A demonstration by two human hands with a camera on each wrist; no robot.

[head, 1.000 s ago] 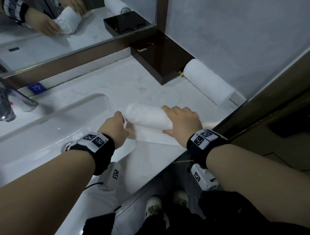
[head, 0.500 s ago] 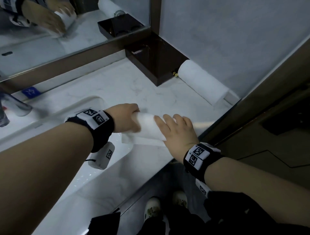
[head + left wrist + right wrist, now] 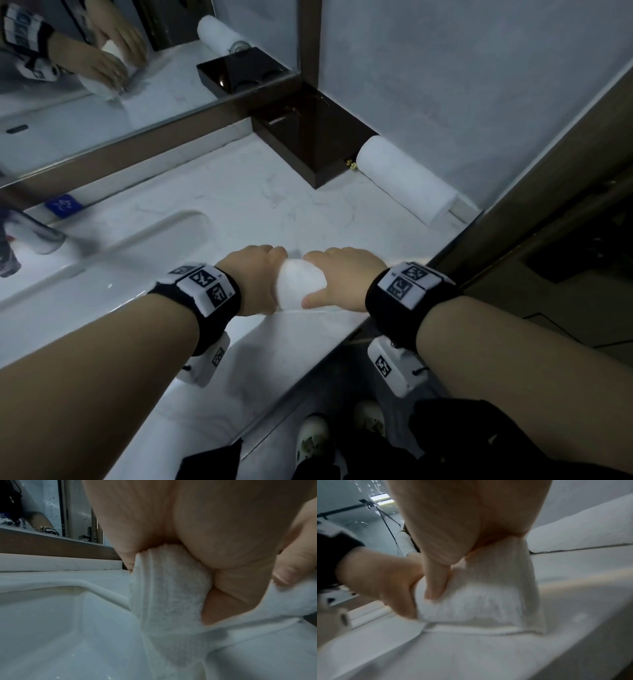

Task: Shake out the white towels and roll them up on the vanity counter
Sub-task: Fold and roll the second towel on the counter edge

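A white towel roll [image 3: 299, 284] lies on the marble vanity counter [image 3: 239, 202] near its front edge, a short flat tail still under it. My left hand [image 3: 258, 274] grips its left end, fingers curled over the top. My right hand [image 3: 337, 277] grips the right part, thumb against the near side. In the left wrist view the towel roll [image 3: 169, 595] fills the palm. The right wrist view has the towel roll [image 3: 479, 599] under my thumb with the flat edge on the counter. A second, finished towel roll [image 3: 406, 180] lies along the right wall.
The white sink basin [image 3: 102, 274] lies left of the hands, with a chrome faucet [image 3: 30, 233] at its far left. A dark wooden box [image 3: 308, 144] stands in the back corner under the mirror [image 3: 120, 85]. The counter drops off just behind the wrists.
Both hands rolled the towel toward me and closed together on it; the flat tail has shortened. The left hand went from beside the roll to over its left end.
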